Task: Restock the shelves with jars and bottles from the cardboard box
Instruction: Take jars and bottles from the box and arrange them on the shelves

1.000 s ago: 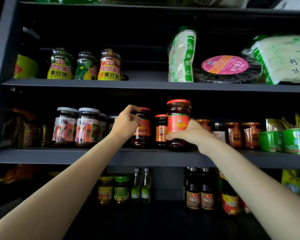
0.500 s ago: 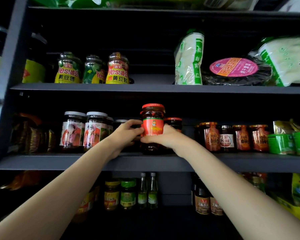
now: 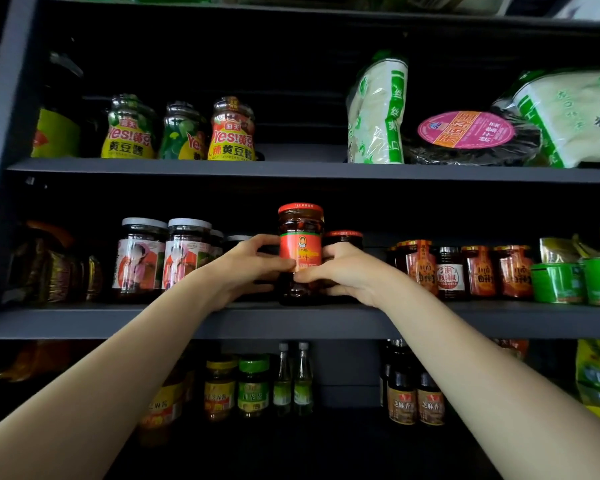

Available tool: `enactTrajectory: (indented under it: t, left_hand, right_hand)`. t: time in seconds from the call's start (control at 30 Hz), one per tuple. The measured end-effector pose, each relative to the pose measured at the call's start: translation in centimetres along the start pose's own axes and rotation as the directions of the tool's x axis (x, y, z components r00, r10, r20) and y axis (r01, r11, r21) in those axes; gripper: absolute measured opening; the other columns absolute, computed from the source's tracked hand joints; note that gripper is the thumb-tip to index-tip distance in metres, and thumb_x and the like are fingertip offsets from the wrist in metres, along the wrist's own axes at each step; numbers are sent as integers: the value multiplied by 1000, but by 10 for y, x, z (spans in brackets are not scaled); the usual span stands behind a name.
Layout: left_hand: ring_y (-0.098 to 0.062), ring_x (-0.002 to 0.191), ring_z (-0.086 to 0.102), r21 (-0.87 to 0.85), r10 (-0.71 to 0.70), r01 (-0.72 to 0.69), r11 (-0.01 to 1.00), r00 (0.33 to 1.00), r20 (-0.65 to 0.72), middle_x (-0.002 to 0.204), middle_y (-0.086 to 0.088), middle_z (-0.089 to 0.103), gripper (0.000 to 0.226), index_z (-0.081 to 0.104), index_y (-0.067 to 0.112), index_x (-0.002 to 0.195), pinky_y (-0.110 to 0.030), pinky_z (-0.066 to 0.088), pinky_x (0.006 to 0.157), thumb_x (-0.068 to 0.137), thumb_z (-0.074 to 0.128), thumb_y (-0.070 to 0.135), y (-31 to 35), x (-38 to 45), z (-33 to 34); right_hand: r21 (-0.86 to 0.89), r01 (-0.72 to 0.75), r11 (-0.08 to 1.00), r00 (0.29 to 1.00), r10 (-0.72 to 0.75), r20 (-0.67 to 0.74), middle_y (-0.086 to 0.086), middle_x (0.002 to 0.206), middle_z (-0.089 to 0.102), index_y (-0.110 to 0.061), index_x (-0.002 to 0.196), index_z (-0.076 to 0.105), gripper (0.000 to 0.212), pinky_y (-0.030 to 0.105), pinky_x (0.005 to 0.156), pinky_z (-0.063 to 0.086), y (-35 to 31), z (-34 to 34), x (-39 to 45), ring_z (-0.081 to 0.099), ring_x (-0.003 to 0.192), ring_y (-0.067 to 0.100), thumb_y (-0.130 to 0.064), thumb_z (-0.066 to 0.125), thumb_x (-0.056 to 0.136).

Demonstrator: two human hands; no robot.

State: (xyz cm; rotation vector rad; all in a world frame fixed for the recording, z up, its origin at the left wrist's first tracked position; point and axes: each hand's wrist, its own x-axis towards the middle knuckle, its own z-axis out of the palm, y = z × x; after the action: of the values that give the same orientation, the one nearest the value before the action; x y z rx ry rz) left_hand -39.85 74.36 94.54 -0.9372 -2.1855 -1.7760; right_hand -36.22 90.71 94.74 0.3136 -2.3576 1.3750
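The tall red-lidded glass jar of dark chilli sauce (image 3: 301, 251) stands near the front edge of the dark grey middle shelf (image 3: 291, 320). The left hand (image 3: 248, 268) and right hand (image 3: 340, 271) curl round its sides. White-lidded jars (image 3: 163, 258) stand left, orange-labelled jars (image 3: 465, 270) right, with gaps between.

Glossy glass jar (image 3: 300, 251), matt shelf (image 3: 291, 323)

Just the one head cam here, wide-angle, sitting close to the dark shelving unit (image 3: 291, 322) and facing it straight on, tilting up a bit. It's looking out along both forearms, with the middle shelf landing mid-frame.
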Motion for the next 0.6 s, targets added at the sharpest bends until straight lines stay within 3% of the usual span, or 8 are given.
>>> enactTrajectory:
  t: [0.07,0.13,0.2,0.3,0.43,0.6]
  left_hand:
    - [-14,88,60,-40,60,-67,997,986,-158,100,-6,62,33,53,14,121,-28,46,76,88,59,9,0,3,-8]
    - [-14,80,58,-29,96,-114,993,925,-366,90,-6,60,26,56,4,117,-27,48,77,91,54,5,-1,8,-20]
    - [-14,76,58,7,102,-111,994,886,-452,85,-6,60,24,57,0,115,-24,48,76,91,52,3,-3,9,-30]
    - [-18,81,58,66,86,-65,996,920,-384,91,-9,60,24,55,0,115,-22,48,72,92,49,2,-2,2,-29]
    - [-19,93,59,82,27,-14,997,987,-156,105,-10,61,30,52,8,122,-24,49,78,92,53,8,1,-17,-12]
    - [-13,85,59,161,32,-18,987,996,-85,102,-7,63,38,50,10,126,-20,48,75,89,58,12,2,-21,-8]
  right_hand:
    - [-11,5,1000,1000,-5,-26,0,114,59,-16,123,48,58,37,96,45,0,-3,0,55,111,17,-15,78,73]
    - [-43,14,999,999,-16,-45,-2,111,55,-19,119,45,58,38,96,46,-1,-2,0,53,108,15,-22,79,72]
    - [-141,25,990,996,-36,-79,-3,110,55,-18,114,46,59,37,92,48,-2,4,2,53,105,16,-29,81,69]
    - [-233,39,972,989,-71,-130,2,111,59,-15,115,52,63,38,89,51,-4,15,6,56,102,20,-34,84,63]
    - [-213,47,976,992,-71,-108,5,112,60,-14,117,53,66,39,86,53,-10,25,9,58,102,22,-33,84,62]
    - [-270,37,962,995,-62,-84,6,114,58,-13,119,52,66,36,83,54,-17,31,7,57,104,22,-34,82,64]
